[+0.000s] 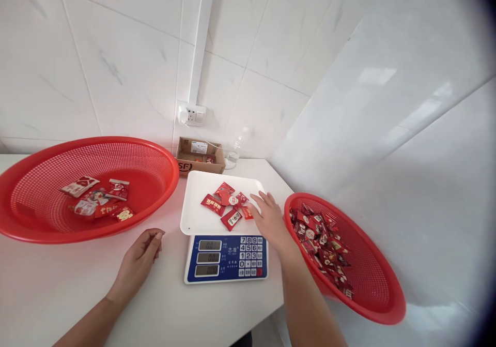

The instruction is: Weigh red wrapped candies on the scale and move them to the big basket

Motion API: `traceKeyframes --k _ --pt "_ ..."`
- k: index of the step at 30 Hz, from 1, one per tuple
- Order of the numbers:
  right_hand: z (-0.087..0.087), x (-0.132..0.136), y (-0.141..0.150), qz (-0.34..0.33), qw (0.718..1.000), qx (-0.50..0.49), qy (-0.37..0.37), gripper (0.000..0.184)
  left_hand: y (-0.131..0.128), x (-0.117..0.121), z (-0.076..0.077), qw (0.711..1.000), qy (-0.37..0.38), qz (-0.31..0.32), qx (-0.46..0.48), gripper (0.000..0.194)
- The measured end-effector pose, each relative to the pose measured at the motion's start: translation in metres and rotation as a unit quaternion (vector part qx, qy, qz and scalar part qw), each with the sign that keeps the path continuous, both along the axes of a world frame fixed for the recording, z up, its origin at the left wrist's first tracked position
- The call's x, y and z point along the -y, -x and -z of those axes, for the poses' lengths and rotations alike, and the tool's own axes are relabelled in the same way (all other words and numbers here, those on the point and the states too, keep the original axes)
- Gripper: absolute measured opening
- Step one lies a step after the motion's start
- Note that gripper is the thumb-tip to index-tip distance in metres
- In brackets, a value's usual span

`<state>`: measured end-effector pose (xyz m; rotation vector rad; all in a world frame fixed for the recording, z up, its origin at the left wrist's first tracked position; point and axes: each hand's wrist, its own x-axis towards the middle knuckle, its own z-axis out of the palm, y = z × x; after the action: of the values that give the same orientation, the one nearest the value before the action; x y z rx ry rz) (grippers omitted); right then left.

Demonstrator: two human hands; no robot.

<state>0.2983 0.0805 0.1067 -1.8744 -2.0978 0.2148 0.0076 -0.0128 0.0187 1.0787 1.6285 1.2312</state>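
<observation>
My right hand [268,215] is over the right edge of the white weighing tray [194,192], fingers spread, next to a small red packet [247,212]. Whether a fingertip touches that packet I cannot tell. Several red printed snack packets [213,205] lie in a loose group on the tray. The tray belongs to a digital scale [232,251] with a blue keypad panel and three displays. My left hand [141,254] rests at the table left of the scale, fingers curled in, with nothing visible in them.
At the left stands a large red plastic basket [155,153] with several packets inside. Another red basket [382,274], at the right by the wall, holds a heap of red packets. Behind the scale are a cardboard box [205,167], a clear plastic bottle [238,145] and a wall socket [191,114].
</observation>
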Motion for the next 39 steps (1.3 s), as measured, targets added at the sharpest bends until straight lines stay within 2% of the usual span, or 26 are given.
traceKeyframes --k 4,6,8,11,13,21,27,34,39 --pt "-0.003 0.032 -0.041 0.016 0.996 -0.043 -0.082 0.054 0.0 0.001 -0.002 1.0 0.001 0.001 0.006 0.042" --pt "-0.004 0.049 -0.065 0.059 0.992 -0.055 -0.093 0.056 0.0 0.0 -0.002 1.0 0.002 0.001 0.007 0.042" --pt "-0.004 0.065 -0.088 0.139 0.987 -0.065 -0.051 0.059 0.0 0.0 -0.001 1.0 0.002 0.002 0.008 0.041" --pt "-0.001 0.081 -0.114 0.265 0.961 -0.062 0.058 0.061 -0.001 -0.001 0.0 1.0 0.004 0.005 0.008 0.039" --pt "0.004 0.085 -0.125 0.299 0.946 -0.056 0.11 0.06 -0.001 -0.001 0.0 1.0 0.006 0.005 0.007 0.037" --pt "0.019 0.079 -0.14 0.246 0.947 -0.095 0.182 0.059 -0.002 -0.002 -0.003 1.0 0.002 -0.001 0.001 0.037" --pt "0.019 0.08 -0.139 0.237 0.952 -0.095 0.169 0.057 -0.003 -0.001 -0.005 1.0 0.005 -0.001 -0.004 0.036" --pt "0.024 0.081 -0.141 0.233 0.96 -0.111 0.111 0.053 -0.003 -0.002 -0.004 1.0 0.003 -0.005 -0.005 0.037" --pt "0.023 0.081 -0.137 0.253 0.951 -0.119 0.129 0.054 -0.003 -0.001 -0.003 1.0 0.0 -0.001 -0.009 0.038"
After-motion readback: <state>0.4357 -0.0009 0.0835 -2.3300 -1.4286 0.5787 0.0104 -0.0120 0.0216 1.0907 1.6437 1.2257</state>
